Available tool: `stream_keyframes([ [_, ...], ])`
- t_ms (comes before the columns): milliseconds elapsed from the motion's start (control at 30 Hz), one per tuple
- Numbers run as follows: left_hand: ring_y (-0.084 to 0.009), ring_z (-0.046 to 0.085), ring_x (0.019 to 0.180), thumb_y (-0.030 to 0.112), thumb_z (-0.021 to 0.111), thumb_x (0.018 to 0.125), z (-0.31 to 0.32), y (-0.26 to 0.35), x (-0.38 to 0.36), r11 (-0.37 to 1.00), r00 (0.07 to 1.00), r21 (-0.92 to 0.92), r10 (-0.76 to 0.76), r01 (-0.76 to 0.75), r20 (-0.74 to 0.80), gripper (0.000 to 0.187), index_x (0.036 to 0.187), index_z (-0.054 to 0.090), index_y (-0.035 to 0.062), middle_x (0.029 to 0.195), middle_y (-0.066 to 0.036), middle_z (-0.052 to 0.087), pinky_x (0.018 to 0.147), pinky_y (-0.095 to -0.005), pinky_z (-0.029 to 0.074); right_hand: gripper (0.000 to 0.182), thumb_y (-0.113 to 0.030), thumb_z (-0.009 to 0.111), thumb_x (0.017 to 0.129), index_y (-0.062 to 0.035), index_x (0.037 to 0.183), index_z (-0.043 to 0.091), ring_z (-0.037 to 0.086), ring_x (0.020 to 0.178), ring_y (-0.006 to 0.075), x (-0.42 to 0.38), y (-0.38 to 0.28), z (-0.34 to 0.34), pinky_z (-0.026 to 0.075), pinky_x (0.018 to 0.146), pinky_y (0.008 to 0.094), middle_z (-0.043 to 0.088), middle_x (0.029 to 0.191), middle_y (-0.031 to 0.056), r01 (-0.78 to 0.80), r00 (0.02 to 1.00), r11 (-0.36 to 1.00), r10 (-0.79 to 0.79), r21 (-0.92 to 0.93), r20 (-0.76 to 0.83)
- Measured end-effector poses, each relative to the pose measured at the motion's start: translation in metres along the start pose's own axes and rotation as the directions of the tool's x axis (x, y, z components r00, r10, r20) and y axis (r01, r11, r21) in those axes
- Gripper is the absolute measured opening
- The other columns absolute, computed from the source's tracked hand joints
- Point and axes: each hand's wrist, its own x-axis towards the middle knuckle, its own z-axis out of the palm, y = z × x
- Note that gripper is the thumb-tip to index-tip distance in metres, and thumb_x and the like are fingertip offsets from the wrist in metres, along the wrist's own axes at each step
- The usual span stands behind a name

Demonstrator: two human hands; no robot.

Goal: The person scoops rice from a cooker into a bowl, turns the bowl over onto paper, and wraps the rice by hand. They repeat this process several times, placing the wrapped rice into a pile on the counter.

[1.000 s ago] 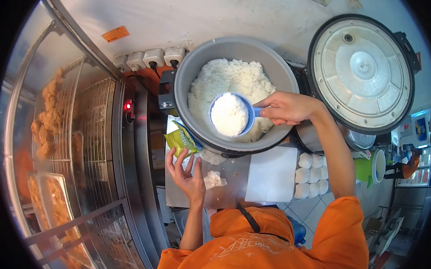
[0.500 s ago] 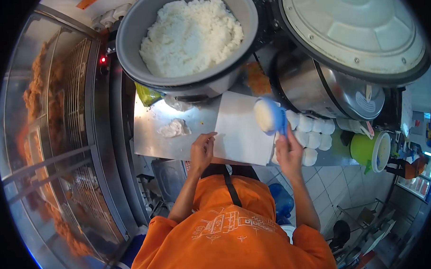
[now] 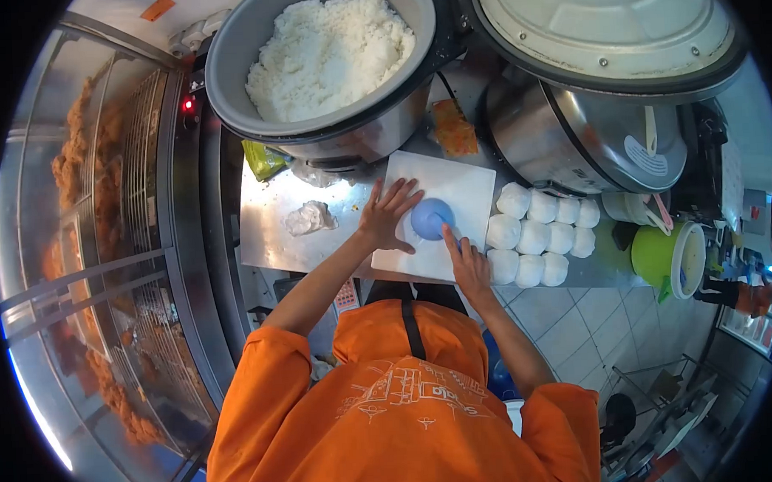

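Flanking the blue scoop [image 3: 430,217]: white bundles [image 3: 533,237], crumpled plastic [image 3: 309,218]

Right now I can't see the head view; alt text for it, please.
The right hand holds a blue scoop upside down on a white sheet, with the left hand spread beside it. White rounded bundles sit in rows to the right; an open cooker of rice stands beyond.

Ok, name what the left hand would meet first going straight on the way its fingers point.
Past the white sheet beneath it, the left hand would probably meet the orange packet first, though depth is unclear.
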Motion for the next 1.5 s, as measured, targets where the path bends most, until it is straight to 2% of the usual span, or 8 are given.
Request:
stream_keyframes([
  [400, -0.0227, 0.022, 0.157, 0.08, 0.083, 0.044, 0.019, -0.015, -0.002, 0.996, 0.988, -0.061, 0.057, -0.067, -0.147, 0.145, 0.164, 0.025, 0.0239, 0.17, -0.002, 0.025, 0.126, -0.0636, 0.009, 0.081, 0.005, 0.058, 0.085, -0.0238, 0.159, 0.043, 0.057, 0.079, 0.0258, 0.003, 0.007, -0.013, 0.052, 0.072, 0.0378, 0.053, 0.092, 0.008, -0.034, 0.999, 0.996, 0.037, -0.079, 0.035],
  [667, -0.0314, 0.019, 0.158, 0.07, 0.091, 0.04, 0.005, -0.008, -0.012, 0.992, 0.988, -0.127, 0.0, -0.02, -0.156, 0.152, 0.166, 0.02, 0.0212, 0.171, -0.011, 0.018, 0.126, -0.06, 0.014, 0.066, 0.003, 0.058, 0.091, -0.0181, 0.153, 0.052, 0.057, 0.098, 0.0309, -0.009, 0.009, -0.006, 0.041, 0.092, 0.0463, 0.059, 0.103, 0.0102, -0.192, 0.981, 0.953, 0.186, 0.234, 0.05],
  [800, -0.0344, 0.025, 0.154, 0.052, 0.087, 0.069, 0.004, 0.003, -0.045, 0.919, 0.917, -0.392, -0.19, 0.04, -0.352, 0.113, 0.162, 0.031, 0.0191, 0.164, -0.015, 0.031, 0.126, -0.0595, 0.017, 0.055, -0.004, 0.061, 0.097, -0.0014, 0.15, 0.05, 0.058, 0.098, 0.0313, -0.001, 0.01, -0.026, 0.038, 0.093, 0.045, 0.062, 0.101, 0.0131, -0.222, 0.965, 0.871, 0.26, 0.439, -0.029],
  [900, -0.0347, 0.036, 0.147, 0.036, 0.083, 0.08, 0.027, 0.0, -0.072, 0.873, 0.933, -0.461, -0.02, -0.159, -0.359, 0.075, 0.147, 0.054, 0.0167, 0.15, -0.012, 0.048, 0.124, -0.0562, 0.023, 0.053, -0.001, 0.063, 0.096, 0.0063, 0.147, 0.049, 0.061, 0.089, 0.0341, 0.049, -0.017, -0.091, 0.047, 0.081, 0.0442, 0.065, 0.1, 0.0165, -0.075, 0.924, 0.897, 0.227, 0.436, -0.307],
  [1067, -0.0316, 0.044, 0.141, 0.029, 0.081, 0.079, 0.04, 0.0, -0.085, 0.858, 0.917, -0.443, 0.076, -0.26, -0.391, 0.041, 0.117, 0.075, 0.0171, 0.138, -0.008, 0.057, 0.122, -0.0522, 0.029, 0.055, -0.01, 0.068, 0.097, 0.0079, 0.146, 0.05, 0.066, 0.094, 0.036, 0.189, -0.06, -0.232, 0.052, 0.089, 0.0422, 0.067, 0.11, 0.0217, 0.012, 0.934, 0.807, 0.202, 0.591, -0.296],
  [1233, -0.0274, 0.048, 0.135, 0.025, 0.079, 0.079, 0.048, -0.003, -0.074, 0.897, 0.882, -0.324, 0.132, -0.3, -0.453, 0.02, 0.098, 0.081, 0.0171, 0.13, -0.003, 0.062, 0.119, -0.0501, 0.033, 0.038, -0.01, 0.07, 0.095, 0.0031, 0.13, 0.065, 0.064, 0.102, 0.0324, 0.196, -0.05, -0.258, 0.05, 0.092, 0.0417, 0.069, 0.105, 0.0163, 0.18, 0.696, 0.958, 0.036, 0.223, -0.717],
  [1367, -0.0264, 0.056, 0.123, 0.022, 0.076, 0.084, 0.008, 0.001, -0.056, 0.853, 0.884, -0.443, 0.044, -0.276, -0.466, 0.011, 0.091, 0.08, 0.0139, 0.113, -0.001, 0.07, 0.112, -0.0482, 0.039, 0.04, -0.011, 0.082, 0.081, -0.0043, 0.119, 0.071, 0.061, 0.11, 0.034, 0.078, -0.034, -0.149, 0.046, 0.097, 0.0428, 0.063, 0.116, 0.0161, -0.001, 0.958, 0.875, 0.14, 0.485, -0.251],
  [1500, -0.0296, 0.065, 0.107, 0.017, 0.074, 0.089, -0.018, -0.005, -0.026, 0.806, 0.949, -0.563, -0.005, -0.182, -0.315, 0.009, 0.09, 0.078, 0.0093, 0.101, -0.005, 0.074, 0.1, -0.0453, 0.047, 0.049, -0.021, 0.083, 0.081, -0.0097, 0.124, 0.064, 0.051, 0.126, 0.0336, 0.039, -0.05, -0.089, 0.037, 0.104, 0.049, 0.056, 0.129, 0.0117, -0.295, 0.955, 0.906, 0.292, 0.303, 0.056],
])
